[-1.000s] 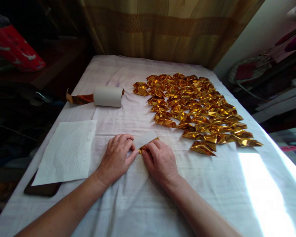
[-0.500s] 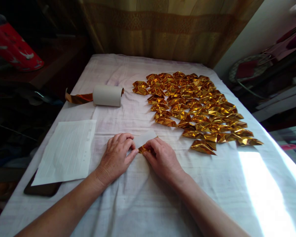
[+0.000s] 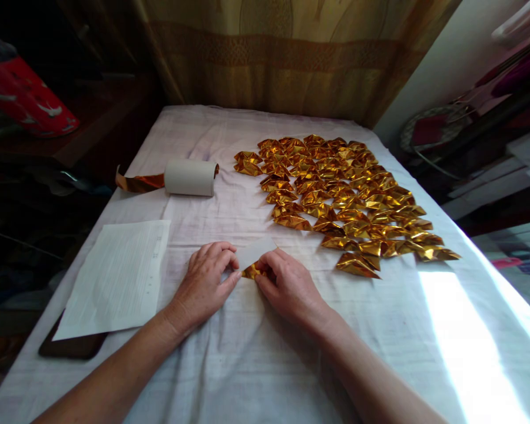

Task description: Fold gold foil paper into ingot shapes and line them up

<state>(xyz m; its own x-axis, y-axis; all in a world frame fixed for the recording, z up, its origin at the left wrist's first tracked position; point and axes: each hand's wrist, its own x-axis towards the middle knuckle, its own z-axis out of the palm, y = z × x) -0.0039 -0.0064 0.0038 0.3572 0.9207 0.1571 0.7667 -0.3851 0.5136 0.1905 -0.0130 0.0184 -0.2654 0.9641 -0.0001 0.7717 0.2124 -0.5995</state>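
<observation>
Between my hands lies a sheet of gold foil paper [image 3: 257,252], its pale back facing up and its near edge folded over to show gold. My right hand [image 3: 289,282] pinches the folded edge between thumb and fingers. At the left end of the fold, my left hand [image 3: 209,277] has its thumb and fingertips closed on the paper's corner. Many folded gold foil pieces [image 3: 331,188] lie in rows just beyond and to the right.
A pale roll [image 3: 189,177] with a strip of gold foil [image 3: 141,183] stands at the left back. A printed sheet [image 3: 115,277] covers part of a dark phone-like object [image 3: 73,347]. A red container [image 3: 30,97] is at far left, a curtain [image 3: 265,53] behind the table.
The view has tilted a little, so things sit slightly lower and to the left. Slightly more gold shows at the fold between my fingertips. Both hands stay on the paper.
</observation>
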